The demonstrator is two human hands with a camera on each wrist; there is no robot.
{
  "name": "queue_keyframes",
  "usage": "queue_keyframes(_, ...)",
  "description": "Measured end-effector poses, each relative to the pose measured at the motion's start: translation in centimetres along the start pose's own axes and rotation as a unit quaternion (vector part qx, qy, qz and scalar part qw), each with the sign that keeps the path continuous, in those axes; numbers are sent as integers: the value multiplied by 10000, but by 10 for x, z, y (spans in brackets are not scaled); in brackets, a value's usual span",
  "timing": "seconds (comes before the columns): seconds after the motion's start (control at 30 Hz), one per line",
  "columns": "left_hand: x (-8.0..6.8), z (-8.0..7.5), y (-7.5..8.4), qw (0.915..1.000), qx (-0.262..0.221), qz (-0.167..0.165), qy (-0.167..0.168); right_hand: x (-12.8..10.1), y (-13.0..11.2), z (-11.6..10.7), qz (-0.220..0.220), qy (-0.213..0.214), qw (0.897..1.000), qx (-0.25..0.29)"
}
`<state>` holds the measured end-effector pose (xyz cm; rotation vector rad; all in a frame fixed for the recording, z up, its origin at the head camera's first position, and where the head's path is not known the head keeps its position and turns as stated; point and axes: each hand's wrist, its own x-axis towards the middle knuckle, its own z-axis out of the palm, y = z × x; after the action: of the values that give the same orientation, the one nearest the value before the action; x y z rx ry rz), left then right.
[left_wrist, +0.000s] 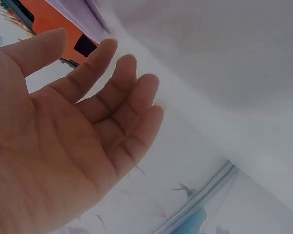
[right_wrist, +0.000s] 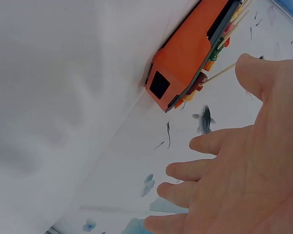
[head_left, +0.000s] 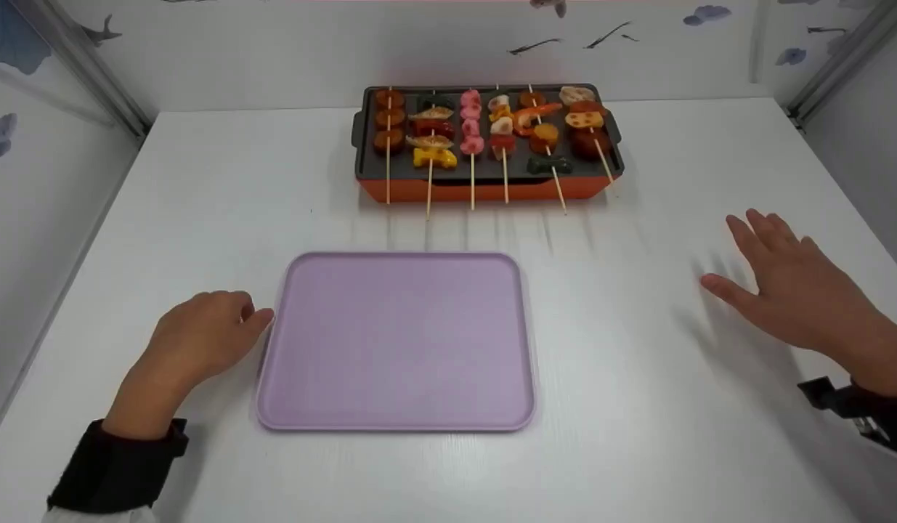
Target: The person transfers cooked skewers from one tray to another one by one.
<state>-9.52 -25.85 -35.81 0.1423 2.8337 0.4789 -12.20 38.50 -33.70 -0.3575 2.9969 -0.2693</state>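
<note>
At far left, on the white surface (head_left: 201, 181), the left hand (head_left: 201, 338) in a dark sleeve, thumb tip touching or almost touching the left rim of the lilac tray (head_left: 397, 341); grip loose and holding nothing, fingers relaxed and only a little bent in the left wrist view. In the middle, near the front edge, the tray lying flat with nothing on it. Behind it, well apart, the orange electric grill (head_left: 484, 187) with a dark plate, carrying six food skewers (head_left: 471, 131) side by side, wooden sticks pointing toward the person and reaching past the front edge of the grill. At right, the right hand (head_left: 789, 283) held above the surface, palm down, fingers straight and spread, grip wide and holding nothing, well apart from both tray and grill. On the right wrist, a black strap (head_left: 833, 398).
</note>
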Motion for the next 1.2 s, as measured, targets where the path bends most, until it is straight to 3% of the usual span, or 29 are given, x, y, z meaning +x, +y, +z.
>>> queue_keyframes(0.13, 2, 1, 8, 9988, -211, -109, -439, -1, 0, 0, 12, 40, 10000, 43)
queue_keyframes(0.37, 6, 3, 16, 9972, -178, -53, -723, -1, -3, 2, 70, 0, 10000, 60)
queue_keyframes(0.93, 9, 7, 32, 9970, -172, -47, -754, -6, -17, 4, 132, 29, 9998, -147)
queue_keyframes(1.2, 10, 8, 44, 9962, -276, 66, -822, -11, -32, 13, -500, 806, 9953, -200)
